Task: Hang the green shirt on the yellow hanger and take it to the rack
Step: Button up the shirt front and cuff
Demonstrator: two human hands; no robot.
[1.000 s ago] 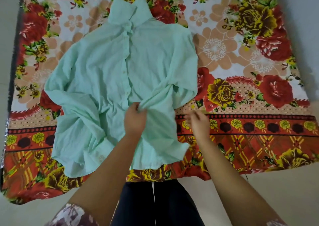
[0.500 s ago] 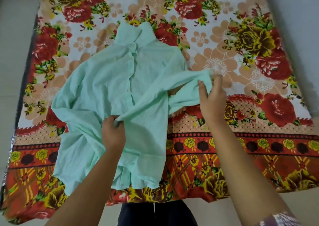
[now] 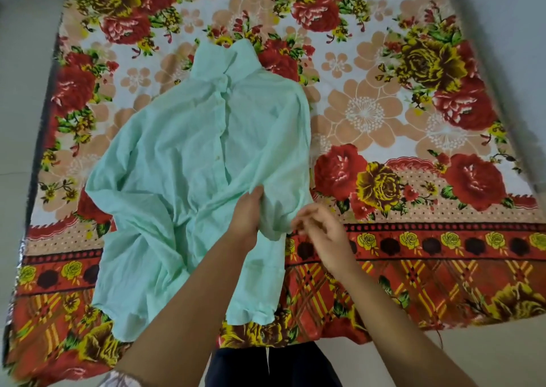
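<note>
**Two grips at the shirt, no hanger in sight**

One green shirt [image 3: 183, 156] lies front-up on the floral sheet [image 3: 413, 180]. Its collar [image 3: 233, 59] is at twelve o'clock, its hem [image 3: 251, 313] at six, and the button placket runs down the middle. It sits toward the nine o'clock side of the sheet, with the sleeves crumpled in against the body.

The left grip [image 3: 246, 215] is low on the shirt, about five o'clock from its middle. It's clenched on a raised fold of cloth, and creases fan away from that pinch. The right grip [image 3: 325, 236] hangs at three o'clock from the left one, just beside the shirt's edge. Its fingers are loose and blurred and nothing shows in them, so it's released as far as I can see.

How will it handle? By the look of it this is thin, light, soft cloth with no stiffness. It'll sag and fold wherever it's lifted, and a pinch low down only drags the body into a heap. The better holds, I'd say, are up at twelve o'clock, at the collar and the two shoulders, where a hanger has to slide in. Nothing here is fragile, though the buttons could snag. The yellow hanger and the rack are both out of view, so the hanging step is not yet begun.
</note>
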